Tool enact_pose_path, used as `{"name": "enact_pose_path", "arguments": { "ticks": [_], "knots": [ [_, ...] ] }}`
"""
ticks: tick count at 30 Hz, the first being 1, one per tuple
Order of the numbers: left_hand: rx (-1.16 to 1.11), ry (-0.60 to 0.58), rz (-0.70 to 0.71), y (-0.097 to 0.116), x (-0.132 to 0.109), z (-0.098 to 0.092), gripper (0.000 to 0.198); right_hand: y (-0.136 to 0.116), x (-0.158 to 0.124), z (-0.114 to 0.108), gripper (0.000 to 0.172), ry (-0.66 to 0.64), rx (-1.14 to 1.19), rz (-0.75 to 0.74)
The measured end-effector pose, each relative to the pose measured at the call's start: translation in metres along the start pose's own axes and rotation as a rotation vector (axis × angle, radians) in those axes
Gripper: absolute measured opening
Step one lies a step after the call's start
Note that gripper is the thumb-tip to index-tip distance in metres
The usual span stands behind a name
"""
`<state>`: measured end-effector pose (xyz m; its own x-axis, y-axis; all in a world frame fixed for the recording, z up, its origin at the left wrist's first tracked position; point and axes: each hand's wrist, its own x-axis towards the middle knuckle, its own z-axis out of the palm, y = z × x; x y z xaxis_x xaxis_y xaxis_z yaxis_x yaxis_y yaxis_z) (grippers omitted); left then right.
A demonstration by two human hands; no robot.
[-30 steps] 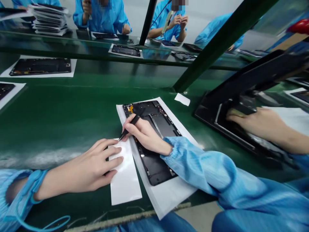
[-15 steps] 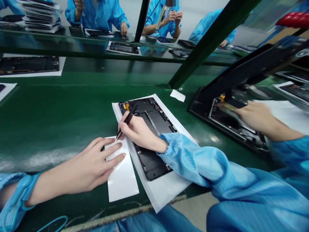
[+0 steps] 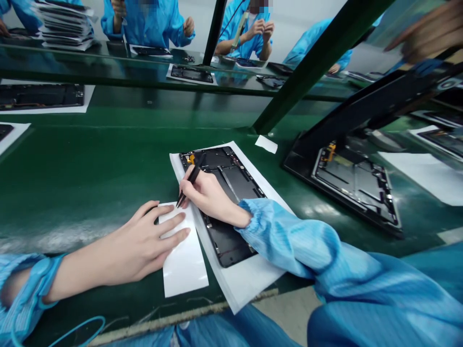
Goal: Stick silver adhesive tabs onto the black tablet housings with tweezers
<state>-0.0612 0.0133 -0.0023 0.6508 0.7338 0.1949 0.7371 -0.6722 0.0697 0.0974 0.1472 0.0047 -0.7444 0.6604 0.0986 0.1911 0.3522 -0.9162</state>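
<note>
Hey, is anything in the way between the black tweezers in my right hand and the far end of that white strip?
Nothing visible: the black tweezers in your right hand have their tips at the white strip's far end. Your left hand's fingers lie on it nearby.

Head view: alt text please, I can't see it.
The right hand holds black tweezers, tips at the far end of a white strip; the left hand lies partly across it. Beside it, an opened black device lies on white paper on a green table.
</note>
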Motion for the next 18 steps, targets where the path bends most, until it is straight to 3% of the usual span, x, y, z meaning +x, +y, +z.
{"name": "enact_pose_path", "arguments": {
  "ticks": [18],
  "knots": [
    [-0.030,0.077,-0.029,0.0015,-0.0045,0.0070,0.034,0.0043,0.0037,-0.0003,0.022,0.001,0.163,0.107]
  ]
}}
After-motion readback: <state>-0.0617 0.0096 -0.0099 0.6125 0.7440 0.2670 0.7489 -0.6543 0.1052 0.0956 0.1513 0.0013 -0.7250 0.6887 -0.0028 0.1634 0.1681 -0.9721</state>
